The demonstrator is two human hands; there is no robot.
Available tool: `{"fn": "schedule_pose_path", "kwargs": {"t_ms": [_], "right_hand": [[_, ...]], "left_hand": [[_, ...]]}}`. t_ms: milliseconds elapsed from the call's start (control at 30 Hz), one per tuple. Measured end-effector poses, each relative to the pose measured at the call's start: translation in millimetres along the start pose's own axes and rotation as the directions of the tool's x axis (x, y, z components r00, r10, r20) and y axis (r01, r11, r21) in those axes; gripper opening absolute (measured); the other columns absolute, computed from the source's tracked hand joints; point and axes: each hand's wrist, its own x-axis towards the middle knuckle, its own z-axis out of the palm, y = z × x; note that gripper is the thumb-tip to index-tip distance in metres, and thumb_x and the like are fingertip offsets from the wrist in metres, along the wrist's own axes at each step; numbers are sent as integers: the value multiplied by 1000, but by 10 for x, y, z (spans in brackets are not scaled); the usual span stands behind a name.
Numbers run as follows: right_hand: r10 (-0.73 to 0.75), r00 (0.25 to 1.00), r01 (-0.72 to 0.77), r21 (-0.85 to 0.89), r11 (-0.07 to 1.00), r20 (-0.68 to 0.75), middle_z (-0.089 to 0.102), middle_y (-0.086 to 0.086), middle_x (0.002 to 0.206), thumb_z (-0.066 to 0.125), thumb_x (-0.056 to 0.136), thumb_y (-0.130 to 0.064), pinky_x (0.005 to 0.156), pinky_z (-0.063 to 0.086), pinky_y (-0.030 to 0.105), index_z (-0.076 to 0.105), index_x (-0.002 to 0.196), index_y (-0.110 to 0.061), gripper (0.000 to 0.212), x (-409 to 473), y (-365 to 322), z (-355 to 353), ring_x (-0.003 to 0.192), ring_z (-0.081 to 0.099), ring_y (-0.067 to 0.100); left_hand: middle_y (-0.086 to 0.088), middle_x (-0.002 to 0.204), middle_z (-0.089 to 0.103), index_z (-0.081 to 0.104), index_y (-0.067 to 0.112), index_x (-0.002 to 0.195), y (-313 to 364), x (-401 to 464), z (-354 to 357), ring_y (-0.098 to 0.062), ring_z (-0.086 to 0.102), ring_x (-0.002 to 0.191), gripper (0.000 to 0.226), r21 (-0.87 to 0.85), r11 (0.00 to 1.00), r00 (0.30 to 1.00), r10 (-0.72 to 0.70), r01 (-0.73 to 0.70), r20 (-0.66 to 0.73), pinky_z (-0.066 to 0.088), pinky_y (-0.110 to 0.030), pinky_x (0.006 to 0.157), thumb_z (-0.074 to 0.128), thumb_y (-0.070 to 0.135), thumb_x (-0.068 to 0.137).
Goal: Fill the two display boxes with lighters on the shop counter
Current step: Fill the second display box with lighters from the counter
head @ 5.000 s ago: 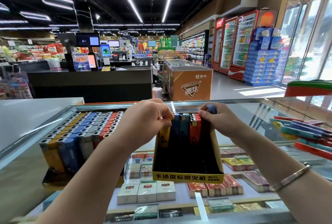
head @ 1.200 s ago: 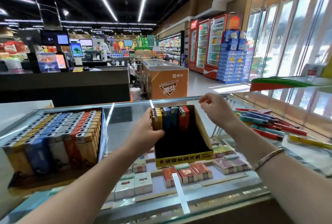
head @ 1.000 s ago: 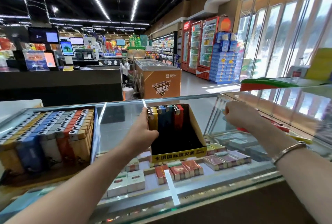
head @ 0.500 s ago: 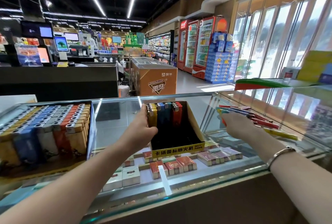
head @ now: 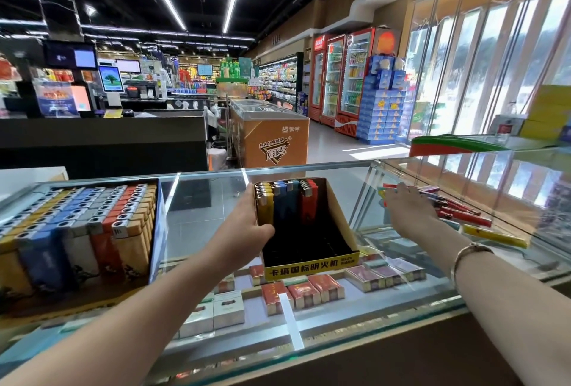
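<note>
My left hand (head: 247,228) grips the left wall of the yellow-fronted cardboard display box (head: 312,265), thumb curled over its edge just below the yellow lighter; the box sits at about 12 o'clock on the glass desk (head: 200,218). My right hand (head: 408,211) lies flat with fingers straight on the pile of loose lighters (head: 463,215) at 2 o'clock. I cannot tell whether it has hold of any.

Five seconds ago both hands were at the back of this box, pressing lighters into its far row. Since then the right hand has swung away to the loose pile and the left has dropped to the box's side. The box's contents look the same.

The box is thin card, black inside, with a short back row of glossy plastic lighters (head: 287,203) in yellow, blue and red with metal caps. At 9 o'clock the second display box (head: 77,240) stands packed in neat rows. Under the glass lie flat cigarette packs (head: 304,294).
</note>
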Motion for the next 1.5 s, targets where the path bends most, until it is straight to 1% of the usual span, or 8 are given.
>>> {"fn": "schedule_pose_path", "kwargs": {"t_ms": [433, 600, 733, 867, 1067, 1200, 1367, 1500], "right_hand": [[235, 967, -175, 413, 894, -100, 58, 22, 110, 39, 97, -16, 68, 37, 38, 40, 113, -6, 20, 307, -113, 12, 98, 57, 38], [238, 970, -240, 316, 918, 44, 52, 20, 123, 43, 97, -25, 79, 43, 42, 39, 125, -6, 34, 408, -281, 17, 112, 50, 37], [202, 970, -236, 319, 918, 136, 52, 21, 123, 41, 94, -14, 78, 43, 42, 35, 126, -5, 34, 469, -351, 1, 109, 52, 38], [112, 963, -218, 463, 859, 244, 57, 11, 94, 57, 84, -20, 72, 44, 35, 43, 107, -5, 31, 478, -454, -119, 89, 56, 29], [-28, 944, -242, 747, 620, 330, 48, 15, 80, 59, 72, -3, 52, 36, 24, 48, 86, -4, 18, 478, -872, -259, 68, 47, 23], [-106, 947, -274, 935, 227, 303, 54, 16, 93, 60, 68, 8, 52, 39, 25, 53, 110, -15, 49, 363, -865, -405, 72, 51, 24], [-157, 977, -162, 981, -110, 144, 55, 11, 94, 68, 67, 6, 52, 47, 28, 56, 100, -21, 44, 203, -772, -668, 80, 58, 27], [-115, 992, -80, 936, -343, 43, 63, 15, 79, 67, 72, 3, 43, 46, 25, 51, 88, -20, 32, 136, -810, -800, 68, 65, 25]], "left_hand": [[3, 116, 53, 33, 36, 126, 19, 17, -19, -16, 53, 109, 64, 26, 999, 999, 20, -21, 38, 48, -41, 95, 54, 14, 69], [14, 117, 44, 19, 47, 132, -13, 37, -38, -8, 52, 102, 75, 34, 999, 998, -3, 1, 55, 47, -19, 79, 55, 13, 75], [-3, 143, 28, 5, 66, 127, 19, 67, -85, -24, 51, 111, 93, 76, 997, 998, -27, 23, 53, 50, -37, 91, 53, 11, 70], [-7, 135, 34, 21, 63, 123, 57, 88, -158, -19, 52, 99, 90, 97, 995, 998, -25, 20, 59, 53, -30, 75, 52, 3, 63], [-5, 96, 47, 32, 47, 110, 45, 106, -285, -18, 55, 75, 70, 130, 990, 998, -50, 47, 21, 44, -15, 49, 51, -4, 65], [-3, 97, 44, 31, 44, 111, 60, 102, -331, -18, 52, 79, 70, 143, 988, 998, -60, 56, 21, 42, -11, 46, 49, -8, 68], [-3, 114, 37, 28, 45, 116, 114, 84, -334, -24, 51, 96, 71, 137, 987, 995, -87, 80, 46, 53, -27, 67, 54, -1, 69], [8, 133, 27, 28, 42, 128, 179, 53, -363, -18, 36, 119, 68, 272, 962, 998, -11, -6, 60, 41, -39, 100, 61, 15, 75]]}}
